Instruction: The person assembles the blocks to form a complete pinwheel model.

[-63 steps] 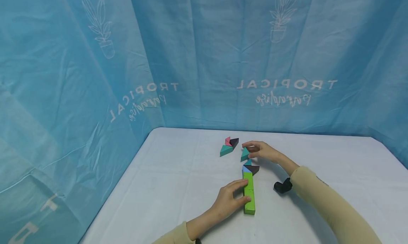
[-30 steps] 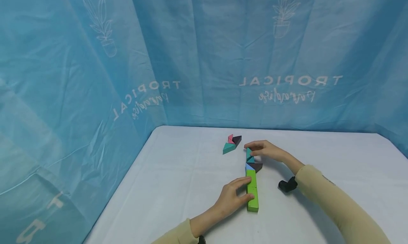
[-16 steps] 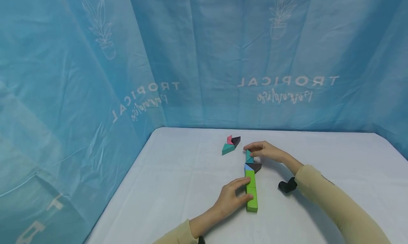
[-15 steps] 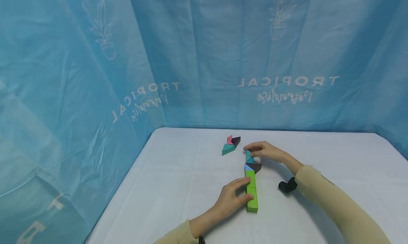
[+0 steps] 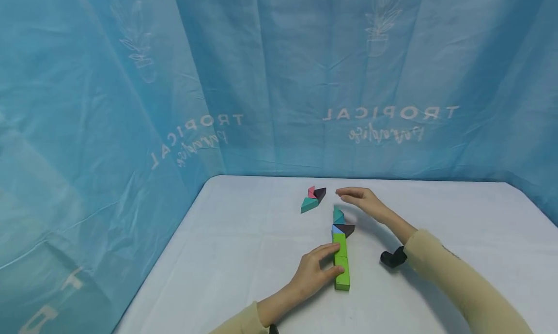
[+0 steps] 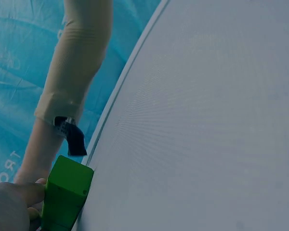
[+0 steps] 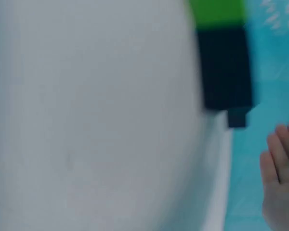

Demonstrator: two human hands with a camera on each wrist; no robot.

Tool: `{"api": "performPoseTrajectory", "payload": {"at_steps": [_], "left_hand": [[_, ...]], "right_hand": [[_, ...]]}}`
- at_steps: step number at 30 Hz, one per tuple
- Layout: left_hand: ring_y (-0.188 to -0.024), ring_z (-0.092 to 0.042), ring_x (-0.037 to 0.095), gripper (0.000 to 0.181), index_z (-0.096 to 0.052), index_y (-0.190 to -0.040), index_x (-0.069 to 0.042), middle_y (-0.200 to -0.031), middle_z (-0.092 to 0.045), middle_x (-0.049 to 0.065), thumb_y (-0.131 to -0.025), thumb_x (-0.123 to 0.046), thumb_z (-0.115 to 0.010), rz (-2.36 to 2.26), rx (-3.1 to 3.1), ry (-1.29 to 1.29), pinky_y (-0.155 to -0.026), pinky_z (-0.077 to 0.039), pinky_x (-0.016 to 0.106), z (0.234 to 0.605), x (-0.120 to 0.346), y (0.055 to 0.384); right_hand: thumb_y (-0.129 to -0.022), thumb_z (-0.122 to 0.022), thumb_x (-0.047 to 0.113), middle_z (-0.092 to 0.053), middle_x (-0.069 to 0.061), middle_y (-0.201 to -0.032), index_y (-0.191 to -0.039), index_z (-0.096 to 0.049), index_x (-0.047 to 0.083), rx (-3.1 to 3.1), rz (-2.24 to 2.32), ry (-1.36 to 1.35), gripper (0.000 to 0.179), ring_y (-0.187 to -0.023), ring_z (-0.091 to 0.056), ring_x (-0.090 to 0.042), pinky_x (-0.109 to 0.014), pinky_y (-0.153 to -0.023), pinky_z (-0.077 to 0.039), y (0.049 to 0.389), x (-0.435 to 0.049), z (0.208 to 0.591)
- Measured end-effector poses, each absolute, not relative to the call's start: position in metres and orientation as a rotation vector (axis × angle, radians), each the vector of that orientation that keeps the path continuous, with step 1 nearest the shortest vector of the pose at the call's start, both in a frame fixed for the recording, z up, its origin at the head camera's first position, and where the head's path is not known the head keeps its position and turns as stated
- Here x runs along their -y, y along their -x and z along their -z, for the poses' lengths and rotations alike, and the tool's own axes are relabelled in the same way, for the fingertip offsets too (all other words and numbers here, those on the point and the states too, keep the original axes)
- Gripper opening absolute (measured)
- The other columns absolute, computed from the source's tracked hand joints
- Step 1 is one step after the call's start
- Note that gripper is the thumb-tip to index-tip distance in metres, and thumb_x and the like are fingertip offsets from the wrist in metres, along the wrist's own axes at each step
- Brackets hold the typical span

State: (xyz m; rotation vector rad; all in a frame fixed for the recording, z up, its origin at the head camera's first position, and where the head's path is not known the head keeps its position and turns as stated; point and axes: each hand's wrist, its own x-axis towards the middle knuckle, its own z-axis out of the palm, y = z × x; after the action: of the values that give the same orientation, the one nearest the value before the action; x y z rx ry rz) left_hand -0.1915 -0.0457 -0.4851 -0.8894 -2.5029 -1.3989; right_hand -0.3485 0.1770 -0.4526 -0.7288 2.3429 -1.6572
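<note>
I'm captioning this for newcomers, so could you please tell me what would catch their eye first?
Probably the two bright green blocks, end to end on the white table, with the left hand gripping them. Next, the right hand, open near the teal pieces at the row's far end. Behind hangs the blue curtain, its TROPICAL lettering mirrored.

Lined up end to end: two green blocks (image 5: pixel 342 260), gripped; just beyond, a light-blue triangle (image 5: pixel 336 230) flush against a dark block (image 5: pixel 347 229), then small teal pieces (image 5: pixel 338 216) continuing the row.
</note>
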Motion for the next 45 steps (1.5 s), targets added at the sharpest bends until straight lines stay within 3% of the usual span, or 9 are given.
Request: {"api": "performPoseTrajectory", "payload": {"at_steps": [9,14,18,22,31,45], "left_hand": [[-0.12,-0.051,0.017,0.049,-0.058,-0.126,-0.001,-0.128,-0.058,0.007,-0.084,-0.023,-0.072,1.388,2.461,0.918,-0.101,-0.041,0.03,0.487,0.048,0.192],[-0.121,-0.051,0.018,0.049,-0.059,-0.126,-0.001,-0.128,-0.058,0.007,-0.084,-0.022,-0.073,1.41,2.465,0.898,-0.102,-0.039,0.03,0.489,0.046,0.195],[-0.122,-0.05,0.018,0.048,-0.058,-0.126,-0.002,-0.128,-0.058,0.006,-0.085,-0.022,-0.072,1.434,2.481,0.889,-0.103,-0.039,0.031,0.488,0.046,0.196],[-0.122,-0.049,0.018,0.048,-0.058,-0.127,-0.002,-0.128,-0.058,0.006,-0.086,-0.024,-0.071,1.43,2.482,0.892,-0.103,-0.039,0.031,0.489,0.046,0.196],[-0.121,-0.05,0.018,0.048,-0.058,-0.126,-0.001,-0.128,-0.058,0.007,-0.086,-0.026,-0.07,1.375,2.445,0.925,-0.101,-0.04,0.031,0.49,0.046,0.196],[-0.122,-0.05,0.018,0.048,-0.058,-0.127,-0.001,-0.129,-0.057,0.007,-0.087,-0.025,-0.07,1.394,2.468,0.928,-0.101,-0.04,0.032,0.49,0.047,0.195]], "right_hand": [[-0.095,-0.058,0.027,-0.041,-0.016,-0.143,-0.14,-0.043,0.004,-2.307,1.86,0.689,0.053,-0.131,-0.037,-0.034,-0.028,-0.099,-0.041,0.264,-0.168,0.429],[-0.093,-0.061,0.025,-0.035,-0.011,-0.148,-0.144,-0.037,0.006,-2.318,1.87,0.602,0.059,-0.136,-0.029,-0.031,-0.032,-0.103,-0.034,0.225,-0.164,0.432],[-0.093,-0.061,0.019,-0.029,-0.011,-0.151,-0.146,-0.034,0.006,-2.288,1.872,0.617,0.061,-0.137,-0.023,-0.035,-0.043,-0.107,-0.028,0.207,-0.162,0.438],[-0.092,-0.063,0.016,-0.027,-0.013,-0.151,-0.146,-0.034,0.006,-2.29,1.842,0.634,0.062,-0.136,-0.022,-0.041,-0.05,-0.108,-0.024,0.198,-0.161,0.449],[-0.087,-0.07,0.019,-0.034,-0.014,-0.148,-0.144,-0.037,0.005,-2.432,1.717,0.814,0.068,-0.137,-0.024,-0.035,-0.049,-0.107,-0.024,0.196,-0.161,0.474],[-0.085,-0.071,0.024,-0.032,-0.018,-0.148,-0.142,-0.042,0.009,-2.471,1.657,0.803,0.065,-0.135,-0.026,-0.039,-0.056,-0.105,-0.026,0.193,-0.163,0.485]]}}
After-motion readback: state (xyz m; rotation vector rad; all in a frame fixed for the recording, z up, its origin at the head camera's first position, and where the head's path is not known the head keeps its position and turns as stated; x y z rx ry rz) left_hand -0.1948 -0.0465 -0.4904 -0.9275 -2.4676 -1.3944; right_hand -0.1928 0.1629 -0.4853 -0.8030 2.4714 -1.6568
